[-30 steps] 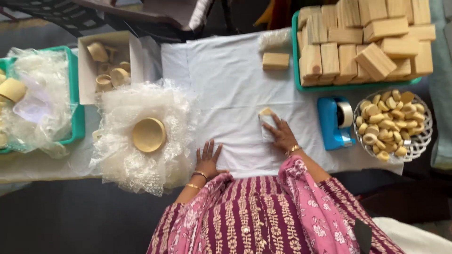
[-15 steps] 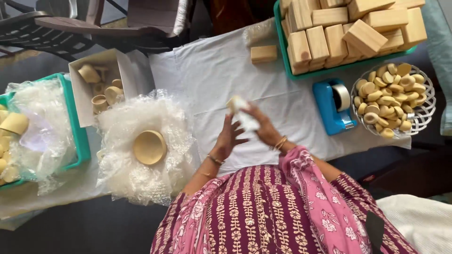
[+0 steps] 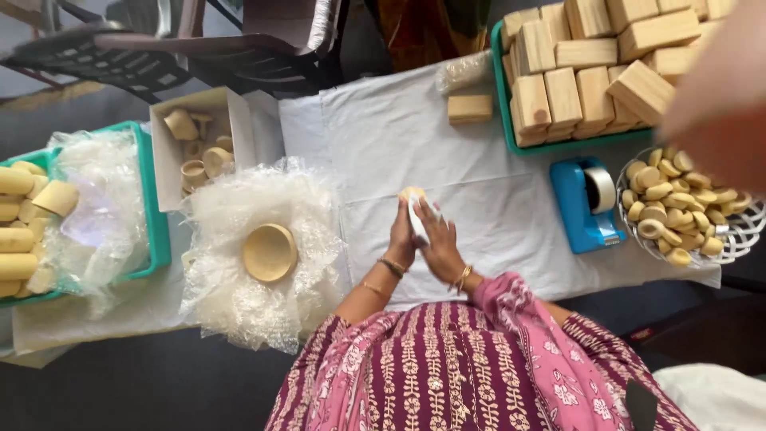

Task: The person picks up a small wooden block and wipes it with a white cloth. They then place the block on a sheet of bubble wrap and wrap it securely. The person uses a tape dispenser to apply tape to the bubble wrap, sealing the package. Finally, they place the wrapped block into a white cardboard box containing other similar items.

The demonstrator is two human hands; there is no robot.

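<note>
My left hand (image 3: 401, 237) and my right hand (image 3: 441, 246) are pressed together above the white cloth (image 3: 495, 207). Between them they hold a small pale wooden piece partly wrapped in white paper (image 3: 414, 209), its tip sticking out above the fingers. Both wrists wear thin bangles. A wooden bowl (image 3: 269, 252) lies on a sheet of bubble wrap (image 3: 231, 215) just left of my hands.
An open cardboard box (image 3: 169, 160) of small wooden items stands at the back left, beside a green tray (image 3: 152, 207) with plastic wrap. At the back right are a green tray (image 3: 504, 96) of wooden blocks, a loose block (image 3: 469, 108), a blue tape dispenser (image 3: 582, 203) and a white wire basket (image 3: 742, 231) of wooden rings.
My hands were flat on the cloth, the right one over the small piece. They have since lifted it and closed together around it and its white paper.
</note>
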